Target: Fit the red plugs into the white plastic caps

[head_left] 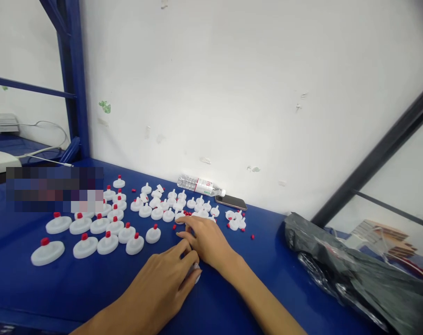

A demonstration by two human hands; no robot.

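My left hand (162, 281) is closed around a white lid (197, 273) low over the blue table, and most of that lid is hidden by the fingers. Just beyond it, my right hand (206, 239) reaches toward the small red caps (187, 214), its fingers apart and nothing visible between them. White lids with red caps on their spouts (107, 244) stand in rows at the left. Bare white lids (157, 213) are clustered behind my hands. A loose red cap (174, 227) lies beside my right fingertips.
A clear plastic bottle (201, 185) lies along the wall beside a dark phone (231, 202). Several lids (234, 223) and a red cap (252, 237) are right of my hands. A grey plastic bag (351, 274) covers the right side. A blue frame post (79, 79) rises at the left.
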